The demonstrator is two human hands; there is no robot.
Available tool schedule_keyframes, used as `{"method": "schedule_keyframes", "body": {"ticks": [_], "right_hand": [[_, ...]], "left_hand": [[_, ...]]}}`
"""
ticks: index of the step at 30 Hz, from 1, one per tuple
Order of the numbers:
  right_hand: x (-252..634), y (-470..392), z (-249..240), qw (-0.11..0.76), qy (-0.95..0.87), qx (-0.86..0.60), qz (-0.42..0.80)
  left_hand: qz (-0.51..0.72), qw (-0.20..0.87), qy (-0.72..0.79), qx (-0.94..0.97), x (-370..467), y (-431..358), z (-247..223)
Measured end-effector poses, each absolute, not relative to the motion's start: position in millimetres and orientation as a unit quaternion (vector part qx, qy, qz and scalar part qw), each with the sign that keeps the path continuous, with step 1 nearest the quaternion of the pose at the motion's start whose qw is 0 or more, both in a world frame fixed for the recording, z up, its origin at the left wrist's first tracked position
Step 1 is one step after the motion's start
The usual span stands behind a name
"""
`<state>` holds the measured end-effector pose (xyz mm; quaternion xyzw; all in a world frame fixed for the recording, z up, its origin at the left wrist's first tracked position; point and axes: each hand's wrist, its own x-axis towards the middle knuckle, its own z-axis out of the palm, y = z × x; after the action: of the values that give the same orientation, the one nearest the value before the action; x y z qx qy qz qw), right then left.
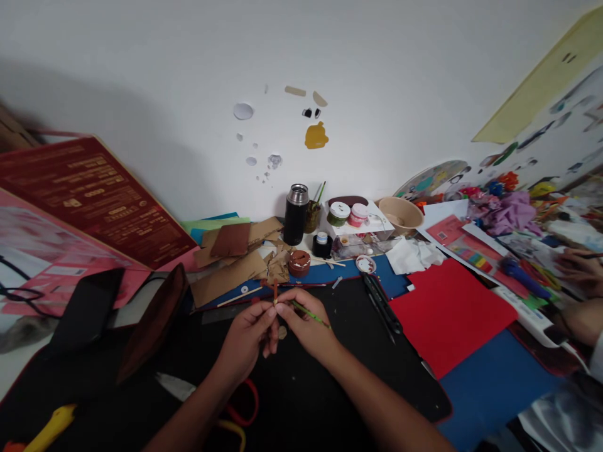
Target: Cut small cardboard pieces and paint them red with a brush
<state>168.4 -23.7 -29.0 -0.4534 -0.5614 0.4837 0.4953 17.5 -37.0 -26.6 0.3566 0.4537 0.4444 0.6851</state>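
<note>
My left hand (pixel 249 329) and my right hand (pixel 311 323) meet over the black mat (pixel 301 389), fingertips touching. Between them is a small, thin reddish-brown strip (pixel 276 290), standing upright, pinched at its lower end. A slim green paintbrush (pixel 308 312) also lies in my right hand, slanting down to the right; its tip is hidden. Just under my fingers shows a small round tan piece (pixel 282 332). Beyond the hands stands an open jar of brown paint (pixel 299 263). Scissors (pixel 245 405) lie partly beneath my left forearm.
A black thermos (pixel 296 216), paint jars (pixel 339 213) and a beige bowl (pixel 401 213) line the wall. Cardboard pieces (pixel 228 276) lie left of them. A black cutter (pixel 381 304) and red sheet (pixel 452 314) are at right. Another person's hand (pixel 581 273) is at far right.
</note>
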Motion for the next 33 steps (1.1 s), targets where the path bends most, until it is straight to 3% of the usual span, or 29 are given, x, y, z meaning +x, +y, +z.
{"method": "schedule_keyframes", "body": {"ticks": [17, 24, 33], "right_hand": [[173.7, -20.0, -33.7, 0.471, -0.584, -0.465, 0.471], [177.4, -20.6, -27.3, 0.449, -0.692, -0.457, 0.333], [177.1, -21.9, -27.2, 0.343, -0.815, -0.427, 0.187]], "left_hand": [[0.383, 0.615, 0.513, 0.460, 2.7, -27.3, -20.0], [0.428, 0.481, 0.559, 0.522, -22.5, -19.7, 7.3], [0.367, 0.333, 0.574, 0.652, -45.9, -24.2, 37.5]]}}
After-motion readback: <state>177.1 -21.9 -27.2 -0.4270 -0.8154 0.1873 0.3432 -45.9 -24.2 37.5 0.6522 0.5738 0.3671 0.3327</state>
